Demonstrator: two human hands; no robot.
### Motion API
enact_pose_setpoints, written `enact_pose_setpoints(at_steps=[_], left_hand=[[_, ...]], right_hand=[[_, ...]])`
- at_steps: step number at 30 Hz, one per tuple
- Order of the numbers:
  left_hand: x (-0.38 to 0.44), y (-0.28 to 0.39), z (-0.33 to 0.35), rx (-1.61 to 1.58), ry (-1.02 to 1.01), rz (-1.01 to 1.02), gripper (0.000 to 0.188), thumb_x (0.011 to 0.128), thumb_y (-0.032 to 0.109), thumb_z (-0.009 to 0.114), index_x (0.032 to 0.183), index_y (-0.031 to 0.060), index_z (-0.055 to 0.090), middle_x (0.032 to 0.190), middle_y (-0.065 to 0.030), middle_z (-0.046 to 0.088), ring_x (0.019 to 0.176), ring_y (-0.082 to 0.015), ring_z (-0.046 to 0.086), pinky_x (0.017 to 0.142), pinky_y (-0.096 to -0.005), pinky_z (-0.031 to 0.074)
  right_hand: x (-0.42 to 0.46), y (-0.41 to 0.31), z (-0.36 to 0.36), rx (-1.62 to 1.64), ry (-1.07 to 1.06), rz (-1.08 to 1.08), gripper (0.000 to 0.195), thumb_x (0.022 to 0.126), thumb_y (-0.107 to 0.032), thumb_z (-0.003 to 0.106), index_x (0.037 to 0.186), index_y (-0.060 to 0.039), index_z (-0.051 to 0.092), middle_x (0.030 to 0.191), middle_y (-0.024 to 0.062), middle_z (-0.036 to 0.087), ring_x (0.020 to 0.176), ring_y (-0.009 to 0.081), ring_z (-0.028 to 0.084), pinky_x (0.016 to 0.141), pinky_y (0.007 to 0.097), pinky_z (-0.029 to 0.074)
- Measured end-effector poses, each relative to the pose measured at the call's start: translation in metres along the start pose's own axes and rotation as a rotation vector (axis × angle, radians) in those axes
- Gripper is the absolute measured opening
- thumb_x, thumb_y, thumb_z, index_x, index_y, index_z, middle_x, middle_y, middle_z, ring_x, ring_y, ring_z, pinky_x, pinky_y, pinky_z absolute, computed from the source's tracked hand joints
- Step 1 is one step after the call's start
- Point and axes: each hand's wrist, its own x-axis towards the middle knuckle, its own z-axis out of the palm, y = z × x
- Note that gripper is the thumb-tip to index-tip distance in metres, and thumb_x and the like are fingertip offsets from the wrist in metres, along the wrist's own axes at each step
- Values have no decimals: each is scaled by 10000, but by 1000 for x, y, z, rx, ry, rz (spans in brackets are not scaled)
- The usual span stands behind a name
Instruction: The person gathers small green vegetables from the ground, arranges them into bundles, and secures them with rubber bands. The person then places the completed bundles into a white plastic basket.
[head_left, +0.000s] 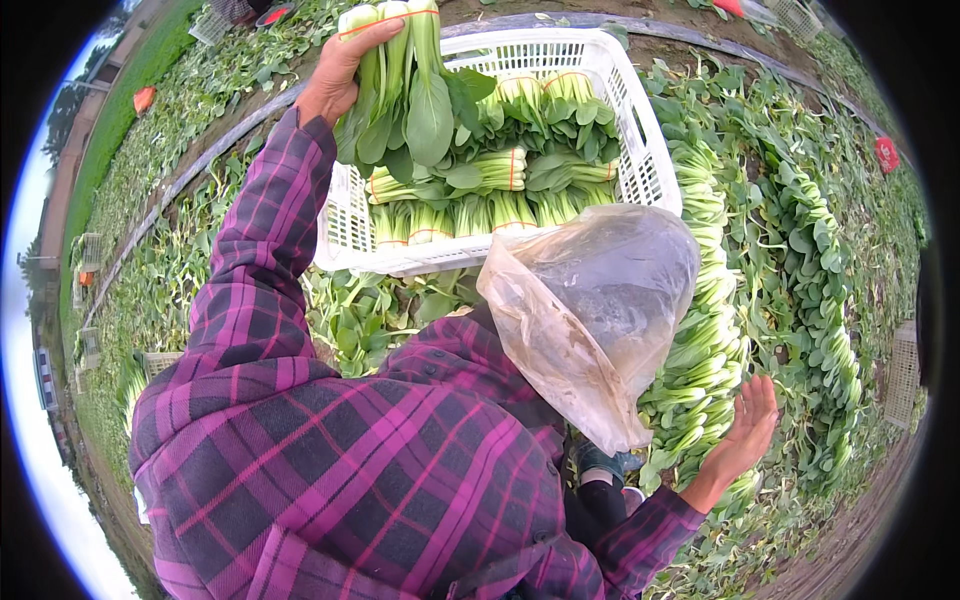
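Note:
My left hand (337, 75) grips a bundle of bok choy (397, 82) by its pale stem ends, at the upper left edge of a white plastic crate (409, 262). An orange-red band circles the stems, and the leaves hang downward. Inside the crate lie several banded bundles of bok choy (495, 171), packed in rows. To the lower right, my right hand (742, 427) is held with its fingers extended and nothing visible in it. Beside that hand runs a long row of loose bok choy (701, 322) on the ground.
Clear plastic sheeting (600, 300) covers my knee in front of the crate. Farther right is another row of cut greens (817, 300). A pale crate (902, 375) stands at the far right. Leaves litter the soil, and a grey hose or strip (195, 169) crosses behind the white crate.

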Motion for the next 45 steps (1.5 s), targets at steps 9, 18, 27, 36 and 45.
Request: enact_pose_setpoints(at_steps=[9,18,27,36,45], left_hand=[[11,-124,-128,71,402,-388,351,788,108,793,1099,-20,692,1011,-122,725,798,-216,720,722,-347,606],[60,-232,-168,224,683,-420,403,689,161,864,987,-63,713,907,-129,728,718,-213,703,651,-346,576],[67,-238,-148,181,645,-568,440,715,171,848,1042,-76,687,922,-175,719,741,-264,717,656,-369,593],[75,-229,-126,-80,591,-525,322,809,110,772,1077,-42,678,965,-158,717,777,-259,718,687,-387,611],[66,-244,-128,-206,581,-574,417,823,196,785,1142,-37,652,1003,-149,717,794,-255,718,690,-390,614]], right_hand=[[5,33,1,-173,25,185,563,1047,-426,333,1363,3,513,1295,152,586,1129,238,574,973,370,436],[11,44,7,-292,-16,271,591,1039,-471,365,1357,1,525,1277,152,601,1086,232,596,939,378,451],[5,61,38,-320,-128,363,575,1036,-473,388,1311,3,557,1182,124,633,999,188,609,882,332,467],[2,63,67,-312,-178,339,567,1044,-437,389,1285,48,556,1107,114,641,976,180,613,857,317,487],[-9,59,74,-400,-191,315,561,1043,-439,412,1268,51,568,1064,97,647,910,158,607,821,293,487]])
